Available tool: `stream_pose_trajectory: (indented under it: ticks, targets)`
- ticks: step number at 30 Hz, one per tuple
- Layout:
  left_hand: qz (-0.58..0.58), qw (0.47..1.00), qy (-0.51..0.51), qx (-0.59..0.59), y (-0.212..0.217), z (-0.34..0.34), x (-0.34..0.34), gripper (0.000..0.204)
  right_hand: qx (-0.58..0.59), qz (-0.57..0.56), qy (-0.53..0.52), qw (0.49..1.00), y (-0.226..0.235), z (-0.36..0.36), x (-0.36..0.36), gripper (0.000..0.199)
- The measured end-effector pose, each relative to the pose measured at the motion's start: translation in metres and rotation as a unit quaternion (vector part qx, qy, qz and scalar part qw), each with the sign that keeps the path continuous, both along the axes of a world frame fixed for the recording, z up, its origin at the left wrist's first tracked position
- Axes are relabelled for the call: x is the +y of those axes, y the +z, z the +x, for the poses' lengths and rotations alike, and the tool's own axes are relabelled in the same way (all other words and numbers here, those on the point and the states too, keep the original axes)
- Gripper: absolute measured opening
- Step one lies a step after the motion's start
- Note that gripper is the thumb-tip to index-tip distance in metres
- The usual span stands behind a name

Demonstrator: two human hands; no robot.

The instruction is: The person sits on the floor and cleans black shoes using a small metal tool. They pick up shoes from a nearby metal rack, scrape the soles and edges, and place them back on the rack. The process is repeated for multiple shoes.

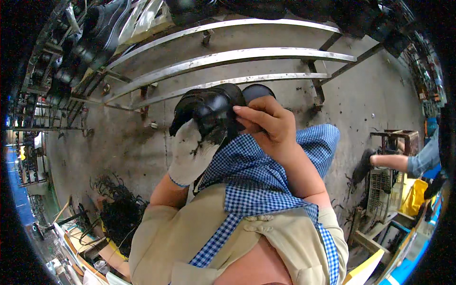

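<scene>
A glossy black leather shoe (pixel 211 107) is held up over my lap. My left hand (pixel 190 154), in a white glove with dark smudges, grips it from the near left side. At the shoe's right edge is my bare right hand (pixel 271 124), its thumb and forefinger pinched together and its other fingers curled. Whatever lies between those fingertips is too small or hidden to make out. Just beyond the right hand shows a dark rounded thing (pixel 258 91), partly covered. A blue-and-white checked apron (pixel 266 171) covers my lap below the shoe.
A metal rack with long bars (pixel 228 58) stands ahead, with black shoes (pixel 97 33) at its upper left. A heap of black scraps (pixel 122 209) lies at lower left. To the right, another person's leg (pixel 389 162) is beside a crate (pixel 380 190) and yellow cloth (pixel 414 197).
</scene>
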State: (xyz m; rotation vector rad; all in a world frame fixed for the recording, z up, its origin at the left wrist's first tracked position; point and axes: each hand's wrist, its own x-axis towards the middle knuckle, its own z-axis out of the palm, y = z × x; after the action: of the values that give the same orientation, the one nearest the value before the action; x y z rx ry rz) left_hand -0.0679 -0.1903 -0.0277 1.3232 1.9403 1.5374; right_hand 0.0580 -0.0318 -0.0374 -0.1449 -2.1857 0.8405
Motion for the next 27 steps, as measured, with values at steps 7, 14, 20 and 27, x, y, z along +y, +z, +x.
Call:
stream_pose_trajectory:
  ticks: [7,14,20,27]
  targets:
    - [0.018,0.969,-0.019,-0.246,-0.017,0.001,0.004,0.034,0.102,-0.013,0.013,0.995,-0.029,-0.025,0.018,0.010]
    - [0.032,0.991,-0.028,-0.126,-0.003,0.001,0.006,0.028,-0.081,-0.409,0.050,0.907,-0.046,0.004,0.012,0.023]
    - [-0.107,0.907,-0.173,0.369,-0.019,0.002,0.011,0.011,-0.103,-0.642,0.166,0.741,-0.089,0.017,0.016,0.060]
    - [-0.111,0.936,-0.283,0.179,-0.003,-0.006,0.008,0.024,-0.123,-0.753,0.097,0.639,-0.121,0.038,0.007,0.063]
